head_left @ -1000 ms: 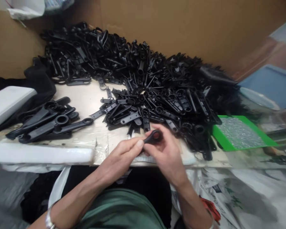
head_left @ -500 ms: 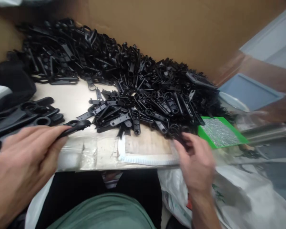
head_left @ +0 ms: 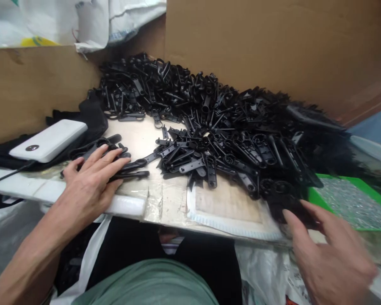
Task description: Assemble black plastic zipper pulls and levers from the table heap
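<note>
- The left hand [head_left: 93,182] was at the left of the frame, its fingers spread wide on the small pile of black parts [head_left: 136,164]. Whether it gripped one of them, I could not tell.
- The right hand [head_left: 333,250] was at the lower right, near the table's front edge. Its thumb and fingers were apart at a dark part [head_left: 292,207], but blur hid the contact, so I could not tell whether they held it.
- The large heap of black parts [head_left: 184,93] stretched from the upper left of center to the right side, in front of the cardboard wall [head_left: 257,42]. Its nearer pieces reached down to the back edge of the pale sheet [head_left: 228,207].
- Between the two hands there was open room: this sheet lay bare at the lower center, along the front edge of the table [head_left: 155,205].
- Another bare piece of table, more narrow, was between the small pile and the heap.
- The green tray [head_left: 314,199], with small metallic pieces inside, stood at the right, just beyond the right hand.
- The white device [head_left: 49,140] rested on black cloth [head_left: 93,116] at the left, and the white strip [head_left: 127,205] followed the front edge there.
</note>
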Demonstrator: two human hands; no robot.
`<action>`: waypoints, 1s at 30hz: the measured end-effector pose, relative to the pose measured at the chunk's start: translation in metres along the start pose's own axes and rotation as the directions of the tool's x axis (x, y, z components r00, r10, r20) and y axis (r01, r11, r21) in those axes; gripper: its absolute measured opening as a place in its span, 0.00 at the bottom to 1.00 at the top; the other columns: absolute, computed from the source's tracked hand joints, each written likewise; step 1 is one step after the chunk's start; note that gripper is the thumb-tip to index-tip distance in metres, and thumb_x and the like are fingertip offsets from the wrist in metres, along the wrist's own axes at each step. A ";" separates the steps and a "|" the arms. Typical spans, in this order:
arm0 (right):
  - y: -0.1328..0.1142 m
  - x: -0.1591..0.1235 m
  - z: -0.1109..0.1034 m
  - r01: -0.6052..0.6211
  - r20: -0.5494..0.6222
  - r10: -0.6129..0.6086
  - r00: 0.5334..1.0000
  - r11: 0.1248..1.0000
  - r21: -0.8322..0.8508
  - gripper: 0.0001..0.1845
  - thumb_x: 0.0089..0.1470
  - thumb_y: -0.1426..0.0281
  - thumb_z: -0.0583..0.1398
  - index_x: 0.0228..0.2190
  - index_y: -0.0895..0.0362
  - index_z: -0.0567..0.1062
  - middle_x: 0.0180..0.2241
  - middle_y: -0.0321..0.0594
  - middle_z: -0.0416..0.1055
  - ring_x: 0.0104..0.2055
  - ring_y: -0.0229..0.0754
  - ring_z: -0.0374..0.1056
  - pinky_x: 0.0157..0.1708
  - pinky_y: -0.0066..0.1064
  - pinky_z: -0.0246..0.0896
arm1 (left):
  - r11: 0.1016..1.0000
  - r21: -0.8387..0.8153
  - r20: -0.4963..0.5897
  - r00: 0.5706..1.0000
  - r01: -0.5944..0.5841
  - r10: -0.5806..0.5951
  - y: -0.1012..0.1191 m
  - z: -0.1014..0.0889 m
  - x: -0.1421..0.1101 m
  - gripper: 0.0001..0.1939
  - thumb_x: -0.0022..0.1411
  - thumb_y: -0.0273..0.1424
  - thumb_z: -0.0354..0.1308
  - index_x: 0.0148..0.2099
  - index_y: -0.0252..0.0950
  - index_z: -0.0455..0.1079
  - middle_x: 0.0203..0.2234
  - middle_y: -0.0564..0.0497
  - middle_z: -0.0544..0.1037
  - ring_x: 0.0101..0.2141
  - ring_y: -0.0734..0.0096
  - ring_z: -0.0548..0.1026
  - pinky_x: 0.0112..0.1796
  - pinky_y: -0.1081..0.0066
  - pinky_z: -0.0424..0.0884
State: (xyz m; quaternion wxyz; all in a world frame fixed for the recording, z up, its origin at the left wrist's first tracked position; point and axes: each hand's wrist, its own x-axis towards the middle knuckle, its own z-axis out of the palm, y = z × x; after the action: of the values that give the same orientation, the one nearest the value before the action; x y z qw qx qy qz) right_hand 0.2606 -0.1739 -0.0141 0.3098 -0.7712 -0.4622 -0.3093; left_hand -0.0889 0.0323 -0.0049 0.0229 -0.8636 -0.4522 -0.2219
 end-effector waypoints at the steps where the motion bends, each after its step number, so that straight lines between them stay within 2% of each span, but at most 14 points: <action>1: -0.007 0.001 -0.001 0.010 -0.013 -0.009 1.000 1.000 0.029 0.18 0.56 0.63 0.64 0.46 0.57 0.76 0.41 0.47 0.75 0.43 0.54 0.71 0.48 0.44 0.64 | 1.000 0.019 -0.007 1.000 -0.012 0.012 -0.002 0.002 0.000 0.15 0.65 0.30 0.48 0.49 0.36 0.72 0.54 0.41 0.72 0.59 0.47 0.63 0.55 0.44 0.49; 4: -0.032 0.002 0.002 0.128 0.034 -0.134 0.990 0.980 0.154 0.16 0.57 0.68 0.64 0.47 0.57 0.75 0.42 0.45 0.74 0.43 0.50 0.71 0.49 0.42 0.64 | 0.993 0.118 -0.070 0.997 -0.032 0.040 -0.003 0.005 -0.002 0.14 0.66 0.29 0.48 0.42 0.39 0.75 0.45 0.44 0.79 0.53 0.52 0.71 0.56 0.44 0.48; 7: -0.052 0.001 0.011 0.228 0.077 -0.260 0.963 0.930 0.287 0.14 0.58 0.72 0.63 0.47 0.59 0.75 0.41 0.45 0.74 0.42 0.48 0.70 0.49 0.40 0.63 | 0.975 0.221 -0.127 0.991 -0.013 0.042 0.003 0.002 -0.005 0.12 0.64 0.27 0.49 0.40 0.39 0.75 0.40 0.46 0.81 0.47 0.55 0.74 0.54 0.48 0.52; 10: -0.065 0.001 0.020 0.255 0.067 -0.298 0.952 0.895 0.366 0.13 0.58 0.74 0.63 0.46 0.60 0.75 0.40 0.44 0.73 0.41 0.46 0.70 0.49 0.39 0.63 | 0.943 0.326 -0.140 0.990 0.063 -0.018 0.012 -0.002 -0.004 0.11 0.62 0.25 0.50 0.37 0.38 0.75 0.37 0.45 0.79 0.43 0.54 0.73 0.47 0.51 0.57; 13: -0.074 0.000 0.024 0.263 0.089 -0.325 0.941 0.873 0.410 0.12 0.58 0.74 0.62 0.45 0.61 0.74 0.40 0.45 0.73 0.42 0.45 0.69 0.48 0.38 0.63 | 0.908 0.388 -0.110 0.986 0.155 -0.121 0.014 0.000 0.004 0.12 0.63 0.27 0.49 0.33 0.38 0.74 0.34 0.44 0.77 0.41 0.52 0.72 0.42 0.51 0.57; 16: -0.081 0.000 0.023 0.261 0.122 -0.354 0.927 0.845 0.466 0.11 0.59 0.75 0.61 0.45 0.61 0.74 0.40 0.46 0.72 0.42 0.46 0.69 0.48 0.39 0.63 | 0.906 0.379 -0.079 0.982 0.189 -0.172 0.009 0.007 0.015 0.12 0.63 0.28 0.49 0.32 0.38 0.73 0.36 0.44 0.76 0.41 0.51 0.70 0.41 0.50 0.56; 19: -0.087 -0.002 0.024 0.261 0.170 -0.402 0.900 0.806 0.531 0.11 0.60 0.77 0.59 0.45 0.61 0.73 0.41 0.47 0.71 0.44 0.47 0.67 0.47 0.41 0.63 | 0.929 0.321 -0.100 0.982 0.184 -0.160 0.010 0.007 0.019 0.12 0.65 0.30 0.49 0.38 0.38 0.74 0.42 0.43 0.76 0.44 0.48 0.69 0.44 0.47 0.54; 22: -0.093 -0.001 0.025 0.270 0.220 -0.488 0.845 0.744 0.611 0.13 0.60 0.80 0.57 0.46 0.59 0.73 0.41 0.46 0.70 0.46 0.47 0.66 0.46 0.42 0.65 | 0.993 0.064 -0.153 0.984 0.098 -0.087 0.030 -0.004 0.015 0.14 0.66 0.35 0.50 0.47 0.38 0.74 0.49 0.42 0.74 0.50 0.48 0.67 0.51 0.48 0.53; 23: -0.095 -0.001 0.026 0.270 0.237 -0.515 0.824 0.723 0.636 0.14 0.59 0.80 0.57 0.47 0.58 0.72 0.41 0.46 0.70 0.46 0.48 0.66 0.46 0.42 0.65 | 0.995 -0.094 -0.124 0.991 0.045 -0.057 0.041 -0.008 0.013 0.15 0.66 0.36 0.50 0.49 0.37 0.73 0.49 0.43 0.74 0.51 0.50 0.67 0.52 0.51 0.55; 24: -0.098 0.001 0.026 0.272 0.246 -0.540 0.805 0.704 0.655 0.15 0.59 0.81 0.57 0.47 0.57 0.72 0.42 0.46 0.70 0.47 0.48 0.65 0.46 0.43 0.65 | 0.957 -0.289 -0.052 0.999 0.002 -0.018 0.052 -0.012 0.012 0.15 0.66 0.36 0.51 0.49 0.37 0.74 0.50 0.44 0.74 0.50 0.53 0.68 0.52 0.57 0.58; 25: -0.100 0.003 0.026 0.275 0.246 -0.560 0.791 0.685 0.675 0.16 0.59 0.81 0.57 0.48 0.56 0.72 0.42 0.46 0.70 0.47 0.49 0.65 0.46 0.44 0.66 | 0.878 -0.479 0.054 0.998 0.000 0.029 0.064 -0.015 0.011 0.15 0.65 0.36 0.52 0.49 0.38 0.74 0.48 0.45 0.75 0.49 0.56 0.70 0.50 0.62 0.61; 27: -0.102 0.008 0.025 0.275 0.244 -0.588 0.771 0.653 0.705 0.17 0.59 0.81 0.57 0.48 0.54 0.72 0.43 0.45 0.70 0.48 0.48 0.65 0.47 0.44 0.65 | 0.654 -0.752 0.258 0.950 0.084 0.174 0.084 -0.016 0.012 0.13 0.63 0.35 0.55 0.46 0.40 0.76 0.40 0.48 0.79 0.41 0.60 0.74 0.43 0.69 0.66; 29: -0.099 0.015 0.024 0.255 0.252 -0.578 0.777 0.653 0.713 0.17 0.59 0.79 0.58 0.49 0.55 0.72 0.45 0.45 0.70 0.50 0.48 0.65 0.49 0.44 0.65 | 0.466 -0.854 0.384 0.884 0.232 0.264 0.096 -0.012 0.013 0.11 0.61 0.35 0.57 0.42 0.39 0.78 0.30 0.51 0.79 0.34 0.63 0.74 0.36 0.72 0.67; 30: -0.095 0.019 0.025 0.229 0.271 -0.549 0.791 0.675 0.702 0.17 0.59 0.77 0.58 0.50 0.55 0.71 0.46 0.45 0.69 0.51 0.48 0.64 0.50 0.43 0.64 | 0.399 -0.864 0.431 0.862 0.308 0.266 0.099 -0.009 0.014 0.11 0.61 0.35 0.57 0.41 0.37 0.79 0.27 0.51 0.78 0.31 0.64 0.73 0.34 0.72 0.66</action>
State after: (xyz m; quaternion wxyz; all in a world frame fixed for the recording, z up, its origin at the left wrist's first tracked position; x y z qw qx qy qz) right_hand 0.1864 -0.1089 0.0033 0.3567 -0.5485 -0.7562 -0.0023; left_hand -0.0070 -0.0178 0.0243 -0.5764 -0.7506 -0.2552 -0.1982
